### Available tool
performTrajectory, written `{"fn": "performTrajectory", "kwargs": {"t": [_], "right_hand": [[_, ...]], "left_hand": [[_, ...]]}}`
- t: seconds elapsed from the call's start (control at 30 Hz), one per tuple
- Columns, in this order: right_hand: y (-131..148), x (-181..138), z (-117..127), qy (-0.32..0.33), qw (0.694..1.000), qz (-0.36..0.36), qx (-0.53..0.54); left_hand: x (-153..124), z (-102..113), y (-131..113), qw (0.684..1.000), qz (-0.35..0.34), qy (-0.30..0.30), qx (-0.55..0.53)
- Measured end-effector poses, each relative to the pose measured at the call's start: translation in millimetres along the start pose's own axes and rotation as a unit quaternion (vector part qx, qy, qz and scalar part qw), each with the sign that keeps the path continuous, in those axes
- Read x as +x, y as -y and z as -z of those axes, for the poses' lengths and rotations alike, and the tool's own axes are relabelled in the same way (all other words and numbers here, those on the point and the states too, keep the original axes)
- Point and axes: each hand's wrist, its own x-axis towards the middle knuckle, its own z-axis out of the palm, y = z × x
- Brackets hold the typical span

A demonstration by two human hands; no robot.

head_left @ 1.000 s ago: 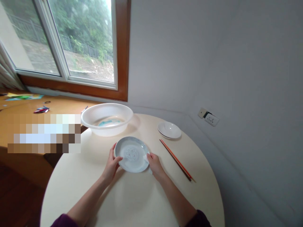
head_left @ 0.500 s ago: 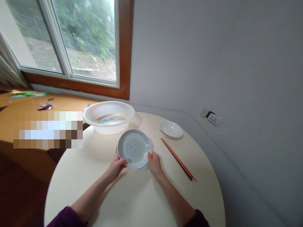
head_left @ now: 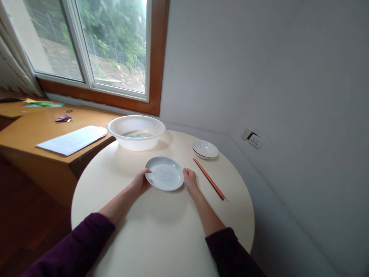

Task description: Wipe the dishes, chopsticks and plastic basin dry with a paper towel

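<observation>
A pale grey-blue plate (head_left: 165, 175) with a faint pattern at its centre is held between both hands above the round table. My left hand (head_left: 142, 181) grips its left rim, thumb on top and the other fingers mostly hidden beneath. On the opposite rim, my right hand (head_left: 189, 179) is closed, with a small whitish bit showing under its fingers that I cannot make out. To the right lie chopsticks (head_left: 210, 179), orange-red and dark brown, side by side. Behind them sit stacked white bowls (head_left: 205, 149).
A translucent white basin (head_left: 137, 144) with something bluish at its bottom stands at the back left of the round white table (head_left: 161, 238). A wooden desk (head_left: 31, 130) adjoins on the left, bearing a white sheet (head_left: 73, 139). A wall with a socket (head_left: 256, 141) bounds the right.
The plate has tipped to lie flatter, and my left hand sits higher on its rim. My view has shifted, so more of both sleeves shows. Both hands keep hold of the plate.
</observation>
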Motion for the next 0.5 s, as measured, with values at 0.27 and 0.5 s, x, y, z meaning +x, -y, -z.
{"fn": "performTrajectory", "kwargs": {"t": [0.27,0.5], "right_hand": [[-6.0,-10.8,3.9,-0.02,0.999,-0.011,0.034],[-0.8,-25.0,3.6,-0.022,0.999,-0.015,0.04]], "left_hand": [[-6.8,-4.3,3.3,0.999,-0.019,0.027,-0.011],[-8.4,-1.0,6.5,0.998,-0.047,0.034,-0.01]]}}
